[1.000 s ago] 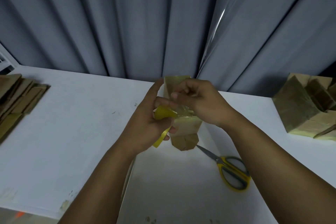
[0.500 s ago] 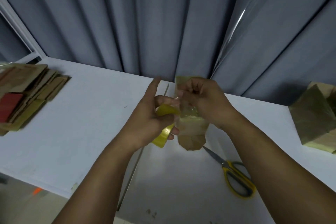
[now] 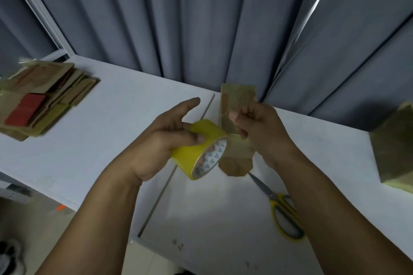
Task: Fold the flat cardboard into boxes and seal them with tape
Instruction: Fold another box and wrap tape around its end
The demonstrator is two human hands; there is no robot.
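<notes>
Two bare arms reach in from the bottom. Near them the white table (image 3: 111, 140) has a front edge that slants up to the left, and the floor shows below it. A thin gap (image 3: 165, 185) runs across the top, from the near edge up to the hands.

One pair of scissors (image 3: 274, 200) with yellow handles lies flat on the table, just beside the right arm. Its blades point up toward the box. White table top shows between the two arms.

There are two hands. The left hand (image 3: 163, 143) grips one yellow tape roll (image 3: 194, 154), with the thumb on top and fingers inside the hole. Its first finger sticks out straight. The right hand (image 3: 263, 131) has its fingers curled and pinches one small brown box (image 3: 238, 100). The box stands on end over the middle of the table, between the hands. The roll touches its side. I cannot tell if the bottom of the box touches the table.

Farther left, near the table's edge, sits one messy pile of flat cardboard (image 3: 55, 87) with one red piece (image 3: 24, 111) on it. A wide strip of white top lies between the pile and the left hand. At the far right are made boxes (image 3: 395, 147), cut off by the picture edge, so I cannot count them.

Behind the far edge hangs one grey curtain (image 3: 201, 18).
</notes>
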